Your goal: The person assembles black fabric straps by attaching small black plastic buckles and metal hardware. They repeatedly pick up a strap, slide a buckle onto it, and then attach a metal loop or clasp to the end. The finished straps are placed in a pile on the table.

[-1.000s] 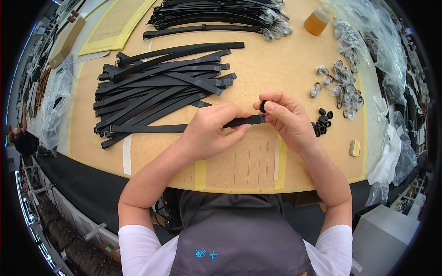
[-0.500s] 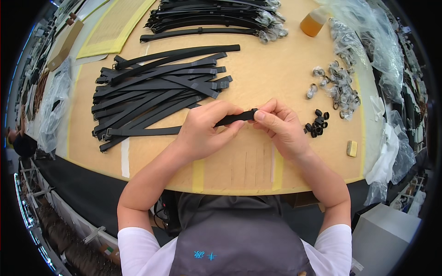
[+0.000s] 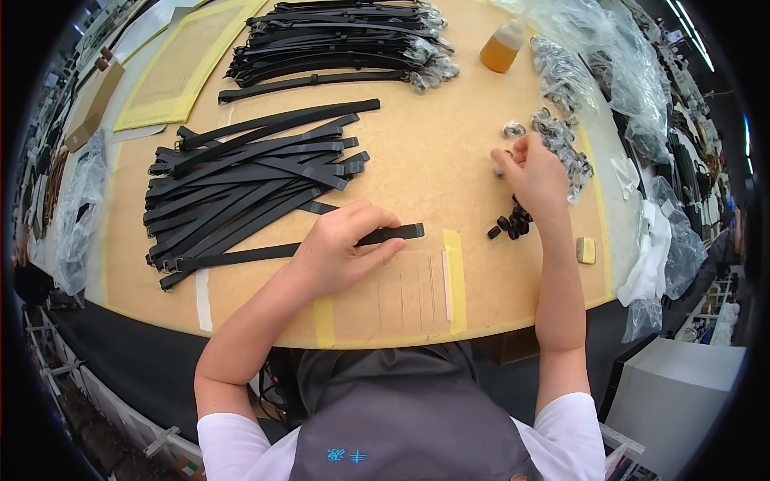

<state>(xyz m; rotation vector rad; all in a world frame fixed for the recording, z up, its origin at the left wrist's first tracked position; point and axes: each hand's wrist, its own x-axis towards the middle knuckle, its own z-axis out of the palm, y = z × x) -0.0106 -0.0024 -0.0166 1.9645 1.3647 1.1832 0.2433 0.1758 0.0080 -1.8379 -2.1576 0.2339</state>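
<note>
My left hand (image 3: 345,244) pinches a black belt strap (image 3: 241,257) between thumb and fingers. The strap lies leftward along the table, and its squared tip sticks out to the right of my fingers. At its far left end is a small metal fitting. Over on the right, the fingers of my right hand (image 3: 536,176) are closed on a small plastic-wrapped metal buckle (image 3: 499,171), mostly covered by them. Just below that hand lie several small black belt loops (image 3: 510,226), partly hidden by my wrist. Beyond it is a pile of wrapped buckles (image 3: 571,148).
A loose heap of black straps (image 3: 249,172) covers the table's left. Behind it are stacked belts (image 3: 321,60) with wrapped buckles. A bottle of amber liquid (image 3: 501,50) stands at the back, a yellowish block (image 3: 586,250) at right. Plastic sheeting (image 3: 634,80) hangs over the right edge.
My right hand has let go of the strap's tip and moved right and away to the wrapped buckles. My left hand keeps its hold on the strap, now lower on the table. The view has shifted.
</note>
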